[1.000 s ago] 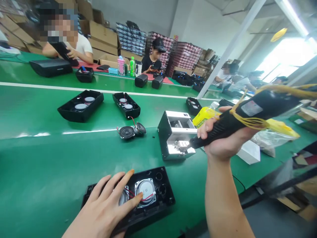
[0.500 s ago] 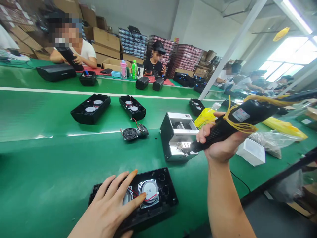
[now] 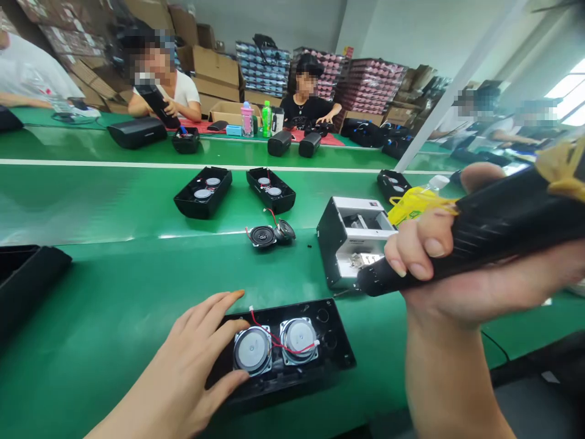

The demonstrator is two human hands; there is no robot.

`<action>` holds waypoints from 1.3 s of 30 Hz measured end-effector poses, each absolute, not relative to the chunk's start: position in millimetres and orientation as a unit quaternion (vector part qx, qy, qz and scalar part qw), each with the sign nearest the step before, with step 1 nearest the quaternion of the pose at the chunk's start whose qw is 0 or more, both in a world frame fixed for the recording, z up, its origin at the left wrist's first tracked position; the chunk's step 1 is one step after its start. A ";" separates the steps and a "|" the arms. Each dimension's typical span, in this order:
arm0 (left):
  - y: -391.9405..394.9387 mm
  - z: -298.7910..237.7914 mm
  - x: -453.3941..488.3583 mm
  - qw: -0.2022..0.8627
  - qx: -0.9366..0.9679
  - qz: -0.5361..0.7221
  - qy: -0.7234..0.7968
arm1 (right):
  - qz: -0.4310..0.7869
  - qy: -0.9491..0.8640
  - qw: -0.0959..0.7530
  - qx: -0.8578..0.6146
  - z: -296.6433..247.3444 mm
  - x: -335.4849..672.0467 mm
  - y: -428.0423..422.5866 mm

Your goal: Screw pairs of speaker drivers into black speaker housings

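A black speaker housing point(image 3: 336, 332) lies open side up on the green bench. Two round silver-backed speakers, a left one point(image 3: 252, 350) and a right one point(image 3: 300, 337), sit inside with red wires across them. My left hand point(image 3: 189, 360) reaches over the housing's left end, fingers spread, thumb and forefinger at the left speaker's edge. In my right hand point(image 3: 457, 299) is a black electric screwdriver point(image 3: 507, 213), tied with yellow cord. Its thin bit points left, in front of a black-and-white screw feeder point(image 3: 333, 244). I cannot tell whether the bit touches the feeder.
Two loose speakers point(image 3: 269, 235) lie beyond the housing. Farther back are open housings, a left one point(image 3: 203, 194) and a right one point(image 3: 272, 190). A dark case point(image 3: 31, 280) stands at far left, a yellow bottle point(image 3: 414, 204) behind the feeder. Co-workers sit across the bench.
My left hand has drawn back leftward, uncovering the left speaker. The screwdriver and my right hand have come closer to the camera, and the bit now shows left of the feeder's front. The view has turned left.
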State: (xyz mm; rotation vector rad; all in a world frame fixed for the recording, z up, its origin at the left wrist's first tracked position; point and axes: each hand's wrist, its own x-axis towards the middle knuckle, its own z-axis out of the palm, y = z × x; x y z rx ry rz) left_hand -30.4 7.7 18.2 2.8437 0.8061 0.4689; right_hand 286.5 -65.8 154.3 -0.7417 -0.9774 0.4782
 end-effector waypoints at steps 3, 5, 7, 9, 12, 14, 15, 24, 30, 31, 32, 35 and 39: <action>4.2 21.6 -23.5 0.095 0.948 0.133 0.273 | 0.296 -0.461 0.773 -0.319 151.3 260.6 -53.7; 3.8 20.1 -19.7 0.101 0.947 0.125 0.277 | 0.349 -0.476 0.752 -0.293 141.2 244.4 -43.1; 5.3 16.5 -17.6 0.105 0.947 0.123 0.279 | 0.384 -0.478 0.748 -0.255 127.5 229.6 -32.2; 7.8 13.3 -16.7 0.116 0.946 0.127 0.275 | 0.410 -0.460 0.752 -0.236 113.4 217.6 -22.3; 10.6 12.5 -16.1 0.147 0.942 0.138 0.269 | 0.451 -0.441 0.738 -0.240 95.7 207.6 -11.0; 10.9 14.4 -15.6 0.166 0.937 0.140 0.272 | 0.468 -0.450 0.724 -0.233 87.0 205.8 -6.3; 10.7 15.7 -15.2 0.173 0.935 0.139 0.275 | 0.472 -0.454 0.721 -0.226 83.5 205.7 -4.7; 8.8 19.4 -14.1 0.188 0.931 0.126 0.287 | 0.496 -0.448 0.703 -0.242 72.9 204.8 -1.5; 8.1 21.4 -14.0 0.181 0.935 0.130 0.277 | 0.501 -0.460 0.699 -0.219 65.4 203.0 2.6; 8.1 21.5 -14.0 0.179 0.935 0.134 0.274 | 0.502 -0.460 0.700 -0.217 65.0 202.6 2.7; 8.2 21.3 -14.0 0.177 0.936 0.136 0.272 | 0.502 -0.459 0.700 -0.217 64.8 202.2 2.5; 9.1 19.3 -14.7 0.174 0.936 0.139 0.271 | 0.514 -0.452 0.695 -0.221 64.1 200.2 1.5; 10.3 16.5 -16.0 0.167 0.938 0.142 0.269 | 0.513 -0.455 0.696 -0.211 59.2 197.4 1.6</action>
